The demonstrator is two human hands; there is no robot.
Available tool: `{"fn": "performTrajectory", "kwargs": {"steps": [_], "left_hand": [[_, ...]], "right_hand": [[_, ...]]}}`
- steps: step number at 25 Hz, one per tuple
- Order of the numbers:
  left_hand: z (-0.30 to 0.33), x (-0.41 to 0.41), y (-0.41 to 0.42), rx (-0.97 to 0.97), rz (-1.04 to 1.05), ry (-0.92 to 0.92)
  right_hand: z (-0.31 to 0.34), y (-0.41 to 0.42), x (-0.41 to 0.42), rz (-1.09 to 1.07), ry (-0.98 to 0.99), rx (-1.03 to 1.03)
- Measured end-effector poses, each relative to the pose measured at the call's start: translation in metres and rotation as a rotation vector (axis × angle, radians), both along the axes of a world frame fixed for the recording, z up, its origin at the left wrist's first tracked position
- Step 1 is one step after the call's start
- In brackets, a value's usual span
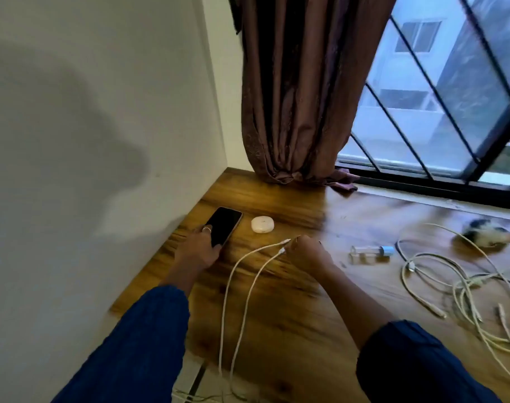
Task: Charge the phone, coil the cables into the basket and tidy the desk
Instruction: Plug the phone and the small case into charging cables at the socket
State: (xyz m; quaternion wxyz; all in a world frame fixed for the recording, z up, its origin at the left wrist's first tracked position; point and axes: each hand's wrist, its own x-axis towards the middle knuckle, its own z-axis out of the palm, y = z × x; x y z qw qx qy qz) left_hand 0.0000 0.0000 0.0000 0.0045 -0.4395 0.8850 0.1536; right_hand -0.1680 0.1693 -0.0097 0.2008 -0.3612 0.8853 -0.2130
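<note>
Near the left wall (87, 141), our left hand (200, 250) grips the slick-looking phone (223, 225); our right hand (306, 253) pinches limp cables (282, 251) by their plugs.

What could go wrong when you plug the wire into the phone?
1. The right hand pinches two cable ends together, so the wrong plug might get pushed at the phone in the left hand.
2. Both cables hang over the desk edge; a snag could tug the phone.
3. The loose cables lie beside a small bottle and might roll it.
</note>
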Motion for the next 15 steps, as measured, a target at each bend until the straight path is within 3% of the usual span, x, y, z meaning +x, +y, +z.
{"fn": "performTrajectory", "kwargs": {"steps": [6,10,15], "left_hand": [[-0.009,-0.007,-0.04,0.159,0.203,-0.058],[-0.019,-0.024,-0.05,0.2,0.211,-0.081],[-0.021,-0.041,-0.057,0.212,0.167,-0.115]], "right_hand": [[-0.019,-0.037,-0.006,-0.315,0.022,0.058],[-0.029,-0.048,0.0,-0.403,0.049,0.086],[-0.032,-0.054,0.004,-0.586,-0.022,-0.026]]}}
